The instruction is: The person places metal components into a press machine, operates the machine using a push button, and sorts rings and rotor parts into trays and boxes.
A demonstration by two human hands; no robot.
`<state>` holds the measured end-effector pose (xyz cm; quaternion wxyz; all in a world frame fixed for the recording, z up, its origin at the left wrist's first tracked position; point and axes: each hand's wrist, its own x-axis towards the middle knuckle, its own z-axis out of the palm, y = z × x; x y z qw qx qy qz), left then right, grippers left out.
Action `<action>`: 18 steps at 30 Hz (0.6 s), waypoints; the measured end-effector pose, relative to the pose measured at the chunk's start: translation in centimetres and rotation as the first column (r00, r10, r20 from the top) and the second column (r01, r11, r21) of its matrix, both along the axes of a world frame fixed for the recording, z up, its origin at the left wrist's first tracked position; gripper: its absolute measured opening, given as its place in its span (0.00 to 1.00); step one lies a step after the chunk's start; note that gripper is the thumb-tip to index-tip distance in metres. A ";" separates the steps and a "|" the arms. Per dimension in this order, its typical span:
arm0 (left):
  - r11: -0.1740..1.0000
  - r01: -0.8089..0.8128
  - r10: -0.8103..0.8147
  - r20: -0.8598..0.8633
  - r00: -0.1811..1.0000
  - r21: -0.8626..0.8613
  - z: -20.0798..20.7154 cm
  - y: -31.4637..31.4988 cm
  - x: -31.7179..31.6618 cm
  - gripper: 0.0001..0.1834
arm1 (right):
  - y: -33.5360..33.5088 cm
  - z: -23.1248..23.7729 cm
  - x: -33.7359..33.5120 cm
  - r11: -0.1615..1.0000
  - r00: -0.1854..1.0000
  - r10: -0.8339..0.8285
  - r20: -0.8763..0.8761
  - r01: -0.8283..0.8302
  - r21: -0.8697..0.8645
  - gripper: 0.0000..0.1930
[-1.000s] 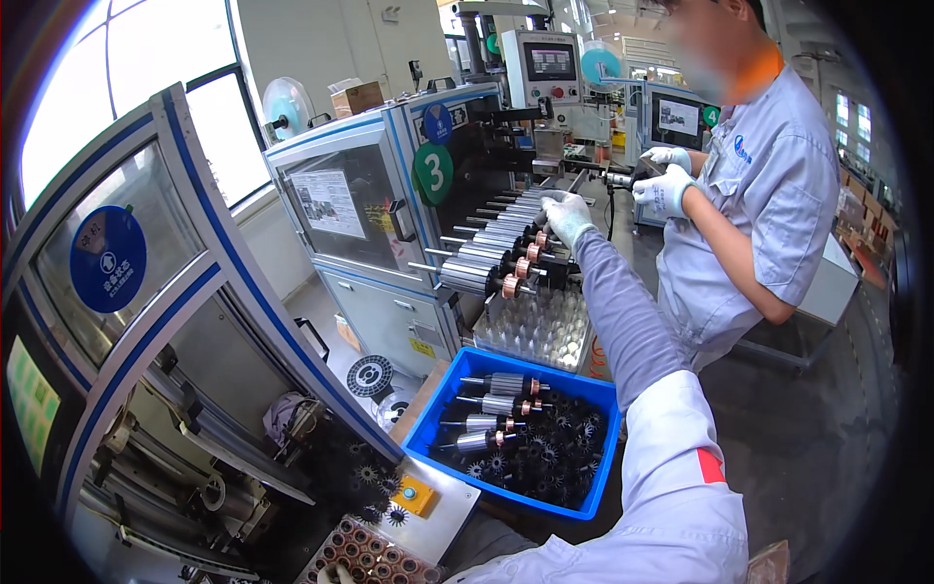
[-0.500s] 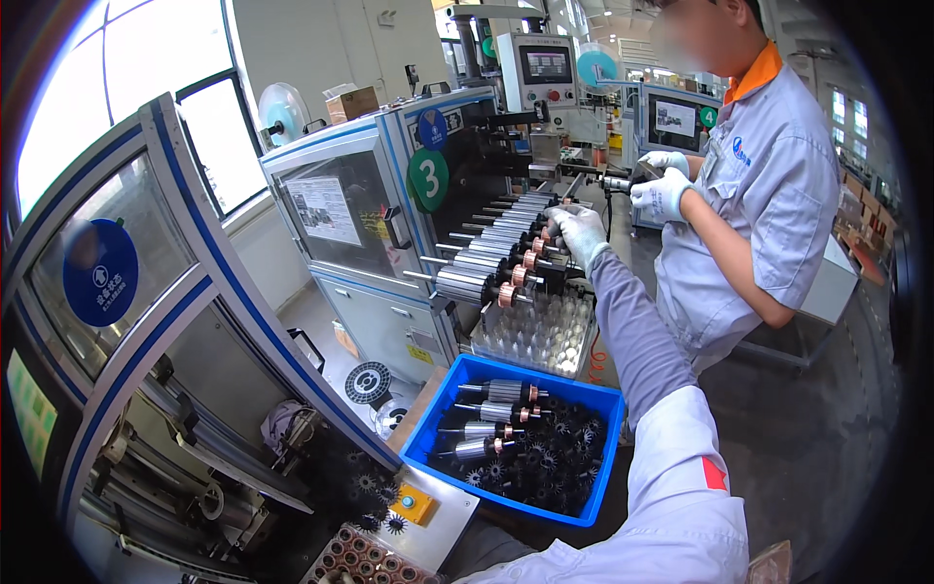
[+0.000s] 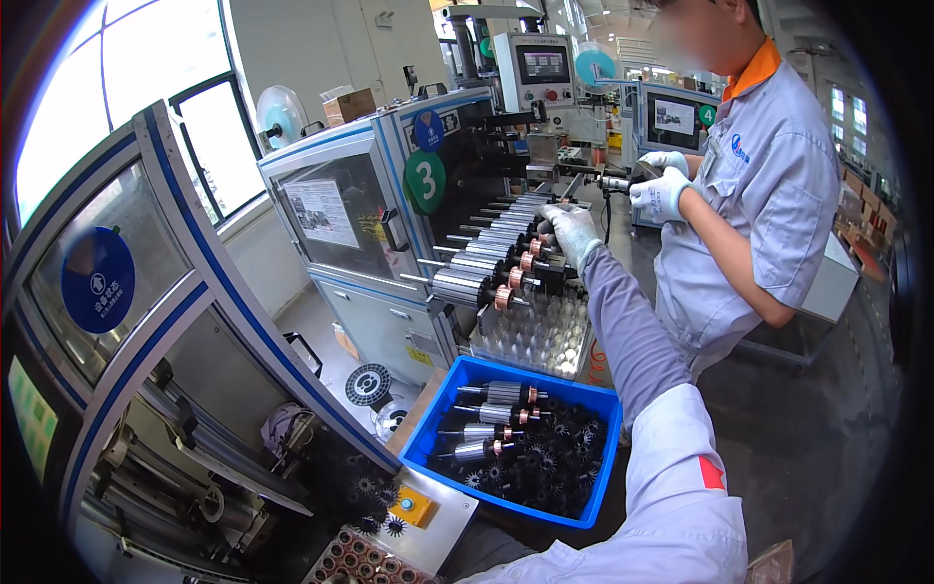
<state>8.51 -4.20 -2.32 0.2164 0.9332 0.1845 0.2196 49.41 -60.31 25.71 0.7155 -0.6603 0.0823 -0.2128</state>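
My right hand [image 3: 572, 232], in a pale work glove, reaches far forward to a sloping row of motor armatures. Its fingers are curled over the copper commutator end of one armature toward the far part of the row, and they hide much of that end. The nearest armature [image 3: 463, 286] has a steel core, a thin shaft and a copper commutator. Below the hand stands a tray [image 3: 535, 336] of pale upright pegs. My left hand does not show.
A blue bin [image 3: 545, 512] holds several armatures and black star-shaped pieces. Copper rings [image 3: 360, 560] fill a tray at the lower edge, near a yellow button box [image 3: 413, 506]. A co-worker [image 3: 749, 195] with gloved hands stands at right. A machine cabinet [image 3: 331, 214] stands behind the row.
My right hand has shifted slightly left along the row, its fingers still curled at the armatures. The bin's contents look the same, and the co-worker's hands have hardly moved.
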 end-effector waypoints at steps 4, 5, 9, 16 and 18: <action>1.000 0.021 -0.021 0.029 0.999 0.008 0.0 -0.1 0.1 0.19 | -0.5 0.0 1.1 0.999 0.999 -0.022 -0.024 0.021 -0.041 0.11; 1.000 0.024 -0.024 0.021 0.999 0.015 0.1 -0.2 0.1 0.18 | -0.7 0.0 1.4 0.999 1.000 -0.023 -0.018 0.022 -0.037 0.11; 1.000 0.021 -0.021 0.019 1.000 0.021 0.0 -0.1 0.0 0.18 | -0.5 1.0 2.7 0.993 0.997 -0.076 -0.015 0.075 -0.091 0.10; 1.000 0.008 -0.008 0.003 1.000 0.010 -0.2 0.0 -0.3 0.19 | -0.1 0.4 2.4 0.992 0.998 -0.060 0.009 0.060 -0.112 0.10; 1.000 0.017 -0.017 0.001 1.000 0.022 -0.5 0.2 0.0 0.19 | -0.4 0.2 1.5 0.996 0.998 -0.067 -0.005 0.067 -0.063 0.11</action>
